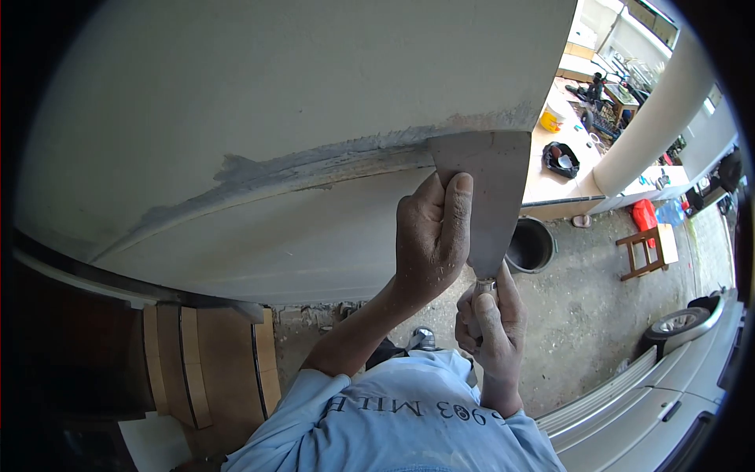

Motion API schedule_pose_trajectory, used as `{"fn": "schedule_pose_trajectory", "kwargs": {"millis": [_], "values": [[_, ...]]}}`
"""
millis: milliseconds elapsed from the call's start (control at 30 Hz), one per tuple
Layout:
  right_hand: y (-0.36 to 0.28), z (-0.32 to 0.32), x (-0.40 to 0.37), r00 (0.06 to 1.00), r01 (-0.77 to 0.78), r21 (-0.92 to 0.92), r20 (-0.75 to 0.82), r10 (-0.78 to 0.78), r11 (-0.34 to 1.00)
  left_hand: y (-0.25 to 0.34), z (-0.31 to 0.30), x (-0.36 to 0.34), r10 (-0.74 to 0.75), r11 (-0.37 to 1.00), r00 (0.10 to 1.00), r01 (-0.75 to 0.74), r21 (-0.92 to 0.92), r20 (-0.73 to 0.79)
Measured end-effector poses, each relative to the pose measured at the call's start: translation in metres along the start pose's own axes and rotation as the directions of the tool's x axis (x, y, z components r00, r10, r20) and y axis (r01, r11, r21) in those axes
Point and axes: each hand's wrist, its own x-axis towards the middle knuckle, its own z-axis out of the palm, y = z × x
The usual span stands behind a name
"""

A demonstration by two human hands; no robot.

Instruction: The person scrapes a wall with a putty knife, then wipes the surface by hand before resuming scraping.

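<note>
A broad putty knife (494,200) stands upright in front of me, its wide edge up against a grey, freshly coated strip (299,167) along the wall. My right hand (494,321) wraps round its handle, just below the metal collar. Higher up, my left hand (434,232) is closed at the blade's left edge, thumb lying on the blade face and fingers curled. Pale dust covers both hands. The grey strip curves from the blade down to the left across the white wall (314,79).
Below right are a dark bucket (531,245), a wooden stool (649,250) and a parked silver vehicle (661,409). Tiled steps (212,354) lie lower left. A round white column (657,110) rises at right, near a black bag (560,160) on a tiled ledge.
</note>
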Motion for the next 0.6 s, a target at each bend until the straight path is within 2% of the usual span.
{"fn": "schedule_pose_trajectory", "kwargs": {"millis": [100, 233, 333, 400, 433, 500, 600], "values": [[0.000, 0.000, 0.008, 1.000, 0.015, -0.074, 0.005, -0.015, 0.997, 0.000, 0.001, 0.000, -0.008, 1.000, 1.000, 0.008, -0.010, -0.008], [0.005, -0.002, 0.003, 0.999, 0.041, -0.052, 0.009, -0.040, 0.998, 0.000, 0.002, -0.005, -0.036, 0.999, 0.999, 0.036, 0.015, -0.023], [0.006, -0.003, 0.008, 0.998, 0.058, -0.061, 0.021, -0.057, 0.996, 0.001, 0.002, 0.005, 0.034, 0.998, 0.999, -0.035, -0.060, -0.018], [0.001, 0.006, 0.010, 0.995, 0.095, -0.057, 0.033, -0.093, 0.994, 0.010, 0.000, 0.005, -0.037, 0.998, 0.999, 0.037, -0.060, -0.001], [0.002, 0.004, 0.008, 0.998, 0.064, -0.030, 0.019, -0.064, 0.997, 0.013, 0.000, 0.007, -0.060, 0.996, 0.998, 0.060, -0.062, 0.008], [0.006, -0.004, 0.003, 1.000, 0.013, 0.021, 0.001, -0.013, 1.000, 0.002, -0.002, 0.000, -0.053, 0.998, 0.998, 0.053, -0.024, 0.020], [0.005, 0.002, 0.011, 0.997, 0.065, -0.026, 0.029, -0.065, 0.998, 0.002, 0.002, 0.002, -0.050, 0.998, 0.999, 0.050, -0.037, -0.013]]}}
